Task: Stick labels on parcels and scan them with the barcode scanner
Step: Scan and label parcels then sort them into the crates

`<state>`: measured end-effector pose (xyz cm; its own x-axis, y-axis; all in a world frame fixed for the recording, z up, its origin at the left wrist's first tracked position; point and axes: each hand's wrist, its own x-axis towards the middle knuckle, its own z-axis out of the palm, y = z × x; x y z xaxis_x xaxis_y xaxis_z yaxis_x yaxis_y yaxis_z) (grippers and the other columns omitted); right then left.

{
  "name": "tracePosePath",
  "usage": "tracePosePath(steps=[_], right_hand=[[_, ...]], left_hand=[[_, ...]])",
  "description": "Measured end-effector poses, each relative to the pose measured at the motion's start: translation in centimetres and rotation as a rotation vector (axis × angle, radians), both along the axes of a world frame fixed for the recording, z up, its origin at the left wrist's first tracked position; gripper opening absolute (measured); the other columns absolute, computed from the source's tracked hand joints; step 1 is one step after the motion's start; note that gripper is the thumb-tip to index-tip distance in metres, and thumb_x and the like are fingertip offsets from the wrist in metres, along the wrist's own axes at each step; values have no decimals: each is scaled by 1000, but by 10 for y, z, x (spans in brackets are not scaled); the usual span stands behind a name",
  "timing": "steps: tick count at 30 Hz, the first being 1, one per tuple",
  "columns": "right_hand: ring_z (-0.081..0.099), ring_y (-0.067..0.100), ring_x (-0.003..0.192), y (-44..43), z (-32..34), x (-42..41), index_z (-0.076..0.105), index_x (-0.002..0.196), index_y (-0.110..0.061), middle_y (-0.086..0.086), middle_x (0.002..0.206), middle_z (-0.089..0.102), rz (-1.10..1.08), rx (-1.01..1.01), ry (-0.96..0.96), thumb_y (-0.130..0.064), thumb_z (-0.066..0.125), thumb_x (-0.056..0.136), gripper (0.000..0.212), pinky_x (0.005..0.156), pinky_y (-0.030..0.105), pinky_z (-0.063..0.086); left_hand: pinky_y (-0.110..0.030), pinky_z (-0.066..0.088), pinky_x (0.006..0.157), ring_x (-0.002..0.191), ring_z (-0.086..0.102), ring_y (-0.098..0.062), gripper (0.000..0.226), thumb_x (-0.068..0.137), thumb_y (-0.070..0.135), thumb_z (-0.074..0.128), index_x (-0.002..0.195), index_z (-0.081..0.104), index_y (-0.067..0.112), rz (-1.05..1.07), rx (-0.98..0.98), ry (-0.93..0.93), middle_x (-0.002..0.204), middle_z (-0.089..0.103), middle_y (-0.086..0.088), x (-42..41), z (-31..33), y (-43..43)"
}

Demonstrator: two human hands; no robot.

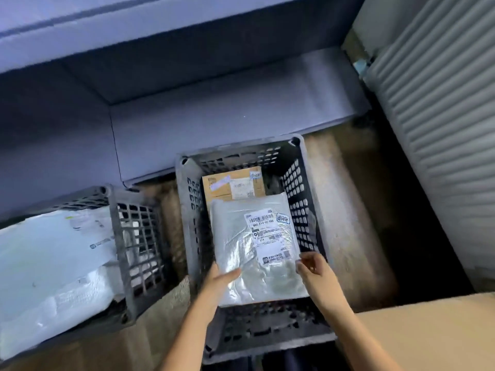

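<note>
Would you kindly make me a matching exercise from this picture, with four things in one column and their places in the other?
Things
1. silver bag
2. cardboard box
3. white parcels
4. right hand

Places
a. piled in the left crate
b. pinching the silver bag's right edge
c. far end of the middle crate
d. label up, over the middle crate, gripped by the left hand

Pairs: 1-d, 2-c, 3-a, 4-b
</note>
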<state>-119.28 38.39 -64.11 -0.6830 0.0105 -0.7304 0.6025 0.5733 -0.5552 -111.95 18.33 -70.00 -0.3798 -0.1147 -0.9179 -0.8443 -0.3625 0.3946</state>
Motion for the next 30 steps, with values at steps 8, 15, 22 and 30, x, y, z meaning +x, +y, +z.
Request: tracePosePath(steps=[8,15,22,30], right_hand=[[57,2,77,-18,-87,14,54,102,-21,-2,94,65,80,-26,-123,-18,54,94,9,62,14,41],[60,14,82,-23,-113,27,55,100,-21,3,91,65,83,-31,-189,-18,53,94,7,66,23,44],[61,14,91,-29,-89,28,54,94,-29,-3,94,65,140,-17,-173,-20,54,93,8,78,27,46],[64,20,92,-75,3,38,57,102,-19,-2,99,64,291,-42,-159,-18,54,94,9,77,28,47]], left_hand=[[-30,37,101,127,44,-22,70,81,5,70,141,35,10,-63,-132,-208,141,44,-2,40,-129,7],[-32,43,72,94,59,-33,46,84,6,53,126,37,-3,-188,-423,-464,112,57,-19,40,-154,23],[-36,40,100,128,43,-31,60,92,15,48,146,21,6,-670,-672,-234,145,37,-15,44,-103,33],[-26,42,84,109,56,-20,45,95,21,46,138,34,16,-451,-378,-43,125,56,-1,36,0,-11]])
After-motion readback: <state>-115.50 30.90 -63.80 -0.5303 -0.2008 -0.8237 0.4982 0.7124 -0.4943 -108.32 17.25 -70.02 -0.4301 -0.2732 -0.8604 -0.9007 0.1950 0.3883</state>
